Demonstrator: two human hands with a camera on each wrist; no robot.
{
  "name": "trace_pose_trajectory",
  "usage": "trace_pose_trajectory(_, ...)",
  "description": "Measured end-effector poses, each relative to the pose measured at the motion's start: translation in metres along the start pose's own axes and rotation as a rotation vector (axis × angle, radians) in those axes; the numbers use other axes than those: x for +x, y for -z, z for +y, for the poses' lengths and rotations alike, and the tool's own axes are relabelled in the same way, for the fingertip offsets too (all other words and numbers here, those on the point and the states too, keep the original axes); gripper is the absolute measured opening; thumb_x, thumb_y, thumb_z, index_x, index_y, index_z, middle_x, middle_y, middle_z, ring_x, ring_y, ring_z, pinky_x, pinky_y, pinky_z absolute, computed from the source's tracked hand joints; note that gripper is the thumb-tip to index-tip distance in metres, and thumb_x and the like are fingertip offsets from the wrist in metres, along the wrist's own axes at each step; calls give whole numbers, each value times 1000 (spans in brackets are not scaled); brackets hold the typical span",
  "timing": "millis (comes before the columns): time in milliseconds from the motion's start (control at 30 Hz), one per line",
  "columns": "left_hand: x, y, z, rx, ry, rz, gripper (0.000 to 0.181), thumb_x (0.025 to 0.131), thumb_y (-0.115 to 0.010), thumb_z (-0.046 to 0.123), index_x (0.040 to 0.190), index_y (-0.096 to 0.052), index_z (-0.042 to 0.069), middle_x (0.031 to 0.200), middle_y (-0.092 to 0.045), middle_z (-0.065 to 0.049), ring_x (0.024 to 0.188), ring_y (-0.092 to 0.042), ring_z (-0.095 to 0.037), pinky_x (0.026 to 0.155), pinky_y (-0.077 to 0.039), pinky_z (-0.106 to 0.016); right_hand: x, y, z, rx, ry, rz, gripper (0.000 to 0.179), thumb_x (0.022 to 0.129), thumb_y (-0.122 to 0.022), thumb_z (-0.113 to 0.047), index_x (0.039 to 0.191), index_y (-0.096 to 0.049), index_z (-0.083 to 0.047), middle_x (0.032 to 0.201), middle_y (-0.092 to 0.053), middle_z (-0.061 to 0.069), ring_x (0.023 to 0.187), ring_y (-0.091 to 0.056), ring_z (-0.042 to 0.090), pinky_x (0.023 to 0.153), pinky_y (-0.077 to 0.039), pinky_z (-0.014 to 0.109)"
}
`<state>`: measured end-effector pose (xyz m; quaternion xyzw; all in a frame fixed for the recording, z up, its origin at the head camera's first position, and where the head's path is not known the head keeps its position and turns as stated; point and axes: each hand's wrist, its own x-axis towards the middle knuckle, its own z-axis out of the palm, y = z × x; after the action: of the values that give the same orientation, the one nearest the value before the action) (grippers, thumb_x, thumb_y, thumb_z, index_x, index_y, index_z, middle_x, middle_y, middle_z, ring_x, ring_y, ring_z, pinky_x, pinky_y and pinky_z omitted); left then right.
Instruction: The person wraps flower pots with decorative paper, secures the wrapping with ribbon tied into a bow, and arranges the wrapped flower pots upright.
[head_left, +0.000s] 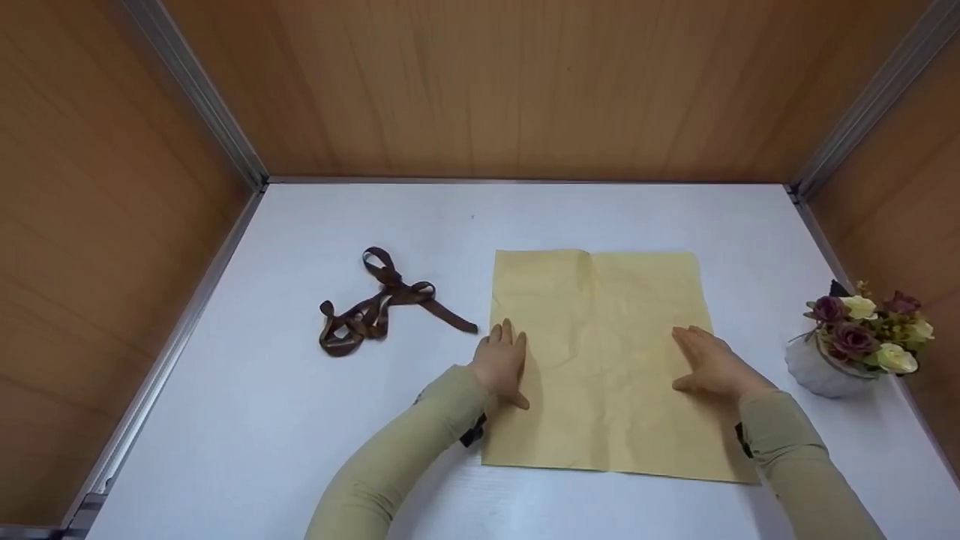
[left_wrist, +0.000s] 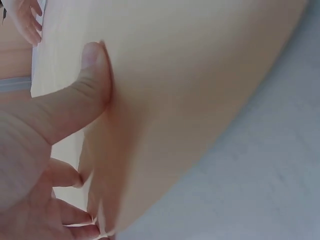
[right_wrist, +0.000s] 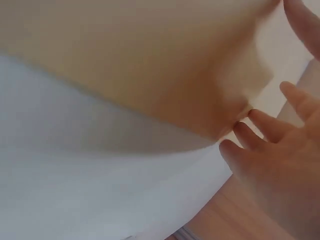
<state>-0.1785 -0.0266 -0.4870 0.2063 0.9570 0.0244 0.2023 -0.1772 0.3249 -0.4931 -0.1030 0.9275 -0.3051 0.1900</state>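
A sheet of tan wrapping paper lies spread on the white table, with a crease running down its middle. At its left edge rests my left hand, fingers extended and thumb spread over the sheet. In the left wrist view the thumb presses on the paper surface. My right hand lies by the right edge of the paper, its fingers stretched out and thumb apart. The right wrist view shows those fingertips right at the paper's edge. Left of the sheet lies a loosely tangled brown ribbon.
A white pot with purple and cream flowers stands at the right side of the table, near the right forearm. Wood-grain panels with metal edging enclose the back and both sides.
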Motion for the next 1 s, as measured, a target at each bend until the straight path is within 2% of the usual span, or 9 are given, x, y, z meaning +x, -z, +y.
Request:
trace_pose_trajectory(100, 1, -1, 0, -9, 6, -3, 115, 65, -81, 54, 150, -23, 4, 155, -13, -25, 143, -16, -38, 113, -26, -45, -2, 3, -2, 129, -47, 29, 94, 82, -74, -21, 148, -13, 7, 150, -8, 37, 136, -7, 55, 107, -11, 66)
trace_pose_trajectory(233, 0, -4, -2, -40, 16, 2, 115, 64, -82, 53, 150, -23, 5, 155, -11, -24, 143, -15, -38, 113, -25, -46, -4, 6, -7, 288, -114, 103, 91, 90, -64, -30, 150, -2, 1, 151, -2, 35, 138, -9, 53, 109, -16, 64)
trace_pose_trajectory(400, -2, -6, -2, -44, -10, 23, 115, 63, -83, 52, 149, -24, 2, 154, -14, -27, 142, -18, -39, 112, -27, -46, -8, 6, -13, 436, -179, 218, 82, 95, -56, -36, 150, -8, 0, 152, -12, 31, 137, -20, 48, 108, -24, 59)
trace_pose_trajectory(467, -2, -7, -2, -39, -17, 34, 115, 63, -83, 53, 148, -25, 2, 154, -15, -27, 141, -19, -40, 112, -28, -46, -10, 3, -15, 557, -197, 284, 76, 96, -54, -35, 149, -13, 1, 152, -18, 27, 137, -26, 41, 109, -27, 53)
trace_pose_trajectory(533, -2, -7, -2, -39, -22, 42, 115, 63, -83, 53, 148, -25, 2, 153, -16, -27, 141, -20, -40, 112, -28, -46, -12, 0, -17, 696, -230, 389, 66, 96, -54, -31, 146, -23, -1, 144, -33, 18, 130, -36, 29, 108, -31, 44)
trace_pose_trajectory(633, -1, -6, -2, -40, -22, 44, 115, 63, -83, 52, 148, -25, 3, 153, -16, -27, 141, -20, -40, 112, -28, -46, -15, -5, -20, 872, -261, 592, 41, 95, -56, -22, 130, -42, -5, 119, -51, -1, 111, -47, 9, 97, -40, 23)
trace_pose_trajectory(767, -1, -4, -2, -41, -19, 41, 115, 62, -84, 52, 148, -25, 3, 153, -16, -27, 141, -20, -41, 112, -28, -47, -23, -11, -21, 1093, -296, 860, 14, 93, -58, -13, 105, -50, -14, 95, -51, -10, 92, -50, 1, 84, -43, 14)
trace_pose_trajectory(900, -1, -4, -2, -50, -20, 44, 114, 63, -83, 52, 149, -25, 3, 154, -16, -27, 141, -19, -41, 112, -27, -47, -30, -14, -16, 1348, -328, 1173, 20, 87, -65, -8, 92, -48, -15, 90, -45, -4, 83, -46, 5, 70, -39, 13)
trace_pose_trajectory(1000, -1, -4, -3, -67, -20, 42, 114, 63, -83, 51, 149, -25, 3, 154, -15, -27, 141, -18, -41, 112, -27, -48, -35, -11, -10, 1460, -374, 1331, 30, 83, -70, -7, 93, -42, -15, 90, -38, -3, 84, -40, 4, 67, -36, 12)
